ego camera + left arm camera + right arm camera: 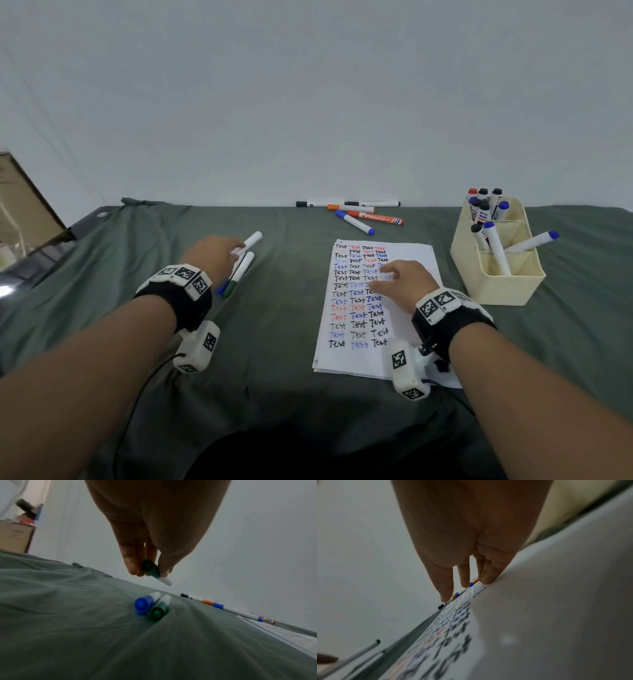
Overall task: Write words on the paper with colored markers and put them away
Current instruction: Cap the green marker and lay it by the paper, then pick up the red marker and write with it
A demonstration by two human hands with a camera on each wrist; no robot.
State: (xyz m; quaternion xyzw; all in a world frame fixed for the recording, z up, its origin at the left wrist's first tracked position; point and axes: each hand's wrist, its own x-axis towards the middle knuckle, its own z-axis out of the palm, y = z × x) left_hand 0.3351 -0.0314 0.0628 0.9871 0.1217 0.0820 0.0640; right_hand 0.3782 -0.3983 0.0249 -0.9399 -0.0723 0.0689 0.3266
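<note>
Cream organizer (493, 287), right of right hand (406, 282), holds capped markers (496, 248). Right hand flat on paper (349, 359); left hand (212, 253) pinches green-capped marker (155, 572).

The only writing that can be read is on the sheet of paper (407, 253), which lies on the green cloth toward the right edge of the table (274, 342). The word "Test" is handwritten on it again and again, in rows running from the top edge of the sheet down to near its bottom edge, in black, blue and red ink. The right hand (406, 284) covers part of the middle rows. An orange marker (376, 218) near the far edge of the table carries a printed label along its barrel, but the lettering is too small and blurred to make out.
</note>
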